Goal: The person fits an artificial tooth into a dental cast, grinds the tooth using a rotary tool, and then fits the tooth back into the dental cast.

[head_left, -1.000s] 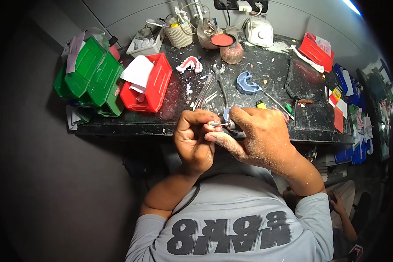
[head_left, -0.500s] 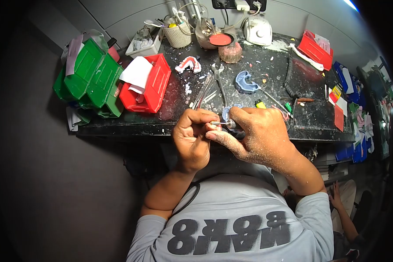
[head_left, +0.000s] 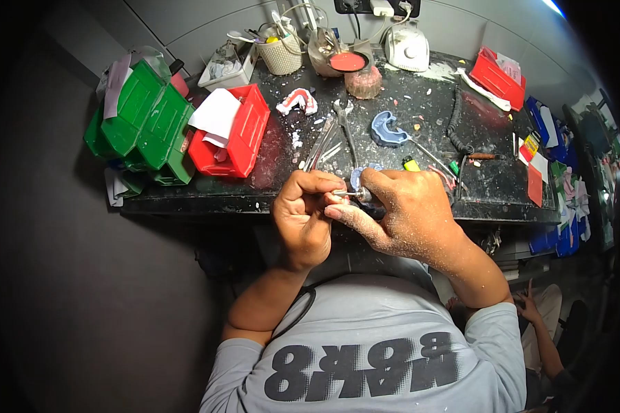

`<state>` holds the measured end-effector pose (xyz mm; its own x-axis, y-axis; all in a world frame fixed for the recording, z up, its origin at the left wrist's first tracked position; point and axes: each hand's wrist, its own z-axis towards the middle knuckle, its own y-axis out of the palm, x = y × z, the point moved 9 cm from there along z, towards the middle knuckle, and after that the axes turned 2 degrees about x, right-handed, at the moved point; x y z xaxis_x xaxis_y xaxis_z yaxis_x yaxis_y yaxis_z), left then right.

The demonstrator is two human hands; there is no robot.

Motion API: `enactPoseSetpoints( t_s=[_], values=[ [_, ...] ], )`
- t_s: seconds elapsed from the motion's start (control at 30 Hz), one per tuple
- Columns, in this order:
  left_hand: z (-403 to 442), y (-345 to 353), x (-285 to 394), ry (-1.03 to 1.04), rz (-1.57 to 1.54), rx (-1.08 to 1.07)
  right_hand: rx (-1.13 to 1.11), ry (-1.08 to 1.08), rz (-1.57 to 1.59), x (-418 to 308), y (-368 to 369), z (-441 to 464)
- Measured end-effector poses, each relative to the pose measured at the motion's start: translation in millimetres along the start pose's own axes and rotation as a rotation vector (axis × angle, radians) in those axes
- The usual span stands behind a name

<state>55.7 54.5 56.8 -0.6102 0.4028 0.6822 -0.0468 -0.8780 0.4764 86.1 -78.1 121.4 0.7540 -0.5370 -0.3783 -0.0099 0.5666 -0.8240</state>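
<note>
My right hand (head_left: 417, 213), dusted with pale powder, is wrapped round a rotary handpiece (head_left: 364, 195). Its thin metal bit (head_left: 344, 194) points left, up against the fingertips of my left hand (head_left: 306, 220). Those fingers are closed in a pinch on a small pinkish-white piece, mostly hidden, whose kind I cannot make out. Just beyond the hands lies a blue-grey moulded piece (head_left: 356, 177), partly covered by my right hand. Pliers (head_left: 347, 134) and a blue dental mould (head_left: 388, 130) rest farther back on the dusty black bench (head_left: 427, 103).
Red (head_left: 255, 131) and green bins (head_left: 141, 124) stand at the left. A red-and-white denture model (head_left: 298, 102), a pink-topped cast (head_left: 364, 84) and a woven cup of tools (head_left: 280, 56) sit behind. A coiled cord (head_left: 455, 124) runs at right; another person's hand (head_left: 528, 304) shows lower right.
My hands and the handpiece stay almost in place, with only a very slight shift. At the lower right, the other person's fingers have changed position.
</note>
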Motion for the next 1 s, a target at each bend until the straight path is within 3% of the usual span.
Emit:
enactPoseSetpoints(
  t_s=[0.47,1.0],
  values=[
    [-1.3,3.1,-2.2,0.071,-0.071,0.015,-0.035,0.073,0.122,5.9,5.1,-1.5],
    [-2.0,0.1,-5.3,0.016,-0.062,0.016,-0.051,0.064,0.106,5.7,4.8,-1.7]
  ],
)
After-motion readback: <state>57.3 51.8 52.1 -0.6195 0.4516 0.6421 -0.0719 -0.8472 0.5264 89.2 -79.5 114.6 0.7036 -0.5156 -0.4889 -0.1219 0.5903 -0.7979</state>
